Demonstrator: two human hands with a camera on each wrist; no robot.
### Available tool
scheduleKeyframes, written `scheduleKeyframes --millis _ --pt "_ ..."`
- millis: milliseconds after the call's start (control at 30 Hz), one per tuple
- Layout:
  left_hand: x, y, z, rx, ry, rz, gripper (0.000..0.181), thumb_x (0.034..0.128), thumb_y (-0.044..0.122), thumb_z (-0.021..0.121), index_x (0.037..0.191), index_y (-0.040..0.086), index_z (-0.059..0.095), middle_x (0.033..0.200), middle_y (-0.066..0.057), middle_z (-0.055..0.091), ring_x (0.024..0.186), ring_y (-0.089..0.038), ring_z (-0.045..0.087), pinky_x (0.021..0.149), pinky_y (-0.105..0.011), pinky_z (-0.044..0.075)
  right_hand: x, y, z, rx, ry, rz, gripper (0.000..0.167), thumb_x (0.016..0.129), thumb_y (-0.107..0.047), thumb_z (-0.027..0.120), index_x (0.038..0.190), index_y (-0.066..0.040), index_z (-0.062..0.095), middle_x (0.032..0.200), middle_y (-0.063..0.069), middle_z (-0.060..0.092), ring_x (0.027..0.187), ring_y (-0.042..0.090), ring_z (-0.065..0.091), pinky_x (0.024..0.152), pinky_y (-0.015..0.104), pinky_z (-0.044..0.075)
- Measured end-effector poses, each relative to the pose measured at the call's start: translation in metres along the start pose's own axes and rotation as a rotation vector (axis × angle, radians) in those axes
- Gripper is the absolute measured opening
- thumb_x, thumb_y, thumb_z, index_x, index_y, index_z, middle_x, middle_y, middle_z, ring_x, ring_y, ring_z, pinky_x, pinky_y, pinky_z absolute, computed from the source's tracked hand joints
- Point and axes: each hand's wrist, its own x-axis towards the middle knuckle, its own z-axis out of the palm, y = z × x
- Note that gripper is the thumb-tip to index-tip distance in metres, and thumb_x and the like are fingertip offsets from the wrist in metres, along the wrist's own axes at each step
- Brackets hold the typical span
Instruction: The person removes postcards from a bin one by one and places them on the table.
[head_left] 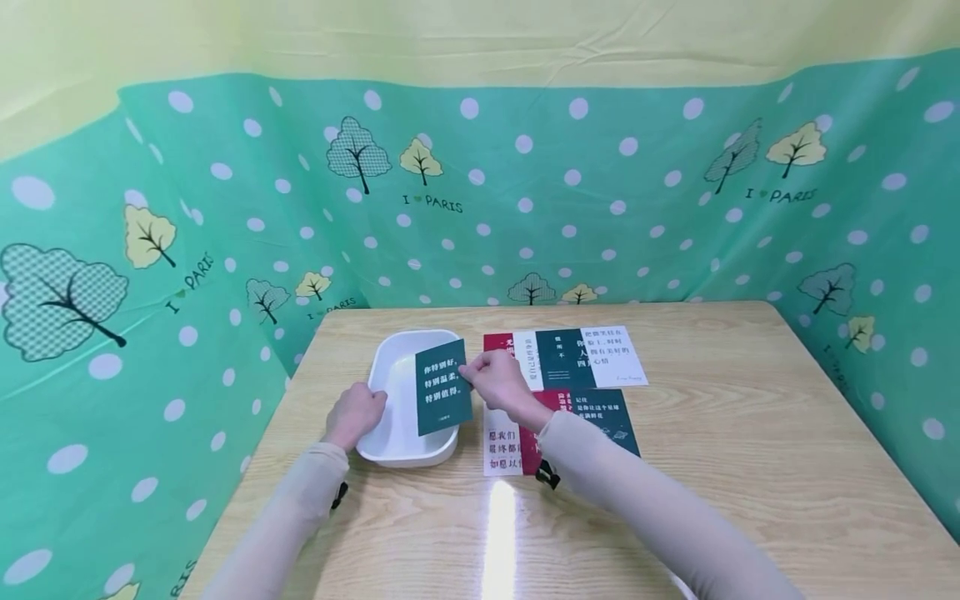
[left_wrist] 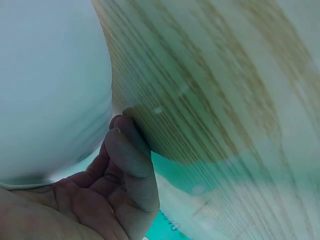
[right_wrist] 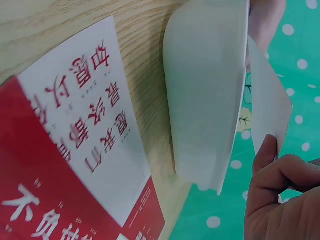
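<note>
A white plastic basin (head_left: 405, 459) stands at the left of the table. My left hand (head_left: 356, 415) grips its left rim, thumb on top; in the left wrist view the fingers (left_wrist: 131, 160) curl beside the basin's outer wall. Above the basin's right side, my right hand (head_left: 498, 382) pinches a dark green card (head_left: 441, 408) with white lettering by its right edge. The card is tilted upright, and its pale back (right_wrist: 270, 105) shows in the right wrist view. It hides part of the basin's inside.
Right of the basin lie two rows of overlapping printed cards. The back row ends in a white card (head_left: 618, 358); the front row has a white card (head_left: 501, 454), red ones and a dark green card (head_left: 611, 417), partly under my right forearm. A patterned green curtain (head_left: 525, 208) encloses the wooden table (head_left: 750, 433).
</note>
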Motion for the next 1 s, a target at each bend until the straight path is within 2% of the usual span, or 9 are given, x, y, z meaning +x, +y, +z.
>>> scheduleKeyframes --millis 100,167,300,400,733,1000 --pt "-0.001 0.000 -0.001 0.007 0.005 0.016 0.038 0.1055 0.027 0.047 0.109 -0.007 0.064 0.086 -0.015 0.064 0.075 -0.026 0.063 0.062 -0.036 0.052 -0.003 0.004 -0.008 0.023 0.015 0.002 0.019 0.103 -0.024 0.070 0.099 -0.007 0.075 0.094 0.005 0.072 0.092 0.029 0.066 0.072 0.043 0.061" --pt "-0.001 -0.001 -0.002 0.015 0.003 0.021 0.038 0.1052 0.027 0.047 0.107 -0.007 0.064 0.085 -0.015 0.064 0.075 -0.026 0.063 0.062 -0.037 0.052 -0.006 0.007 -0.012 0.031 0.025 0.011 0.019 0.103 -0.024 0.070 0.100 -0.006 0.074 0.095 0.006 0.072 0.091 0.028 0.065 0.073 0.045 0.062" --pt "-0.002 -0.002 -0.003 0.017 -0.009 0.019 0.038 0.1056 0.027 0.046 0.107 -0.007 0.063 0.086 -0.015 0.064 0.075 -0.026 0.063 0.063 -0.038 0.052 -0.010 0.013 -0.021 0.039 0.050 0.041 0.019 0.103 -0.025 0.071 0.099 -0.007 0.073 0.097 0.005 0.072 0.081 0.022 0.061 0.061 0.034 0.056" --pt "-0.001 -0.002 -0.004 0.016 -0.010 0.016 0.038 0.1060 0.028 0.047 0.109 -0.007 0.062 0.086 -0.016 0.064 0.075 -0.026 0.063 0.063 -0.037 0.052 -0.011 0.016 -0.027 0.054 0.073 0.060 0.019 0.103 -0.026 0.071 0.098 -0.008 0.073 0.097 0.006 0.071 0.067 0.018 0.053 0.052 0.026 0.045" --pt "0.001 -0.002 -0.002 0.003 -0.016 0.015 0.039 0.1065 0.028 0.046 0.111 -0.008 0.062 0.089 -0.017 0.065 0.077 -0.027 0.064 0.063 -0.037 0.053 -0.020 0.026 -0.050 0.098 0.121 0.075 0.021 0.104 -0.025 0.070 0.098 -0.006 0.074 0.094 0.012 0.071 0.051 0.014 0.042 0.046 0.024 0.033" --pt "-0.001 -0.002 -0.002 0.003 -0.013 0.027 0.040 0.1064 0.027 0.046 0.111 -0.009 0.061 0.088 -0.017 0.065 0.076 -0.027 0.064 0.063 -0.038 0.053 -0.029 0.044 -0.075 0.117 0.154 0.099 0.021 0.105 -0.025 0.068 0.103 -0.005 0.074 0.077 0.011 0.061 0.053 0.013 0.042 0.047 0.022 0.033"
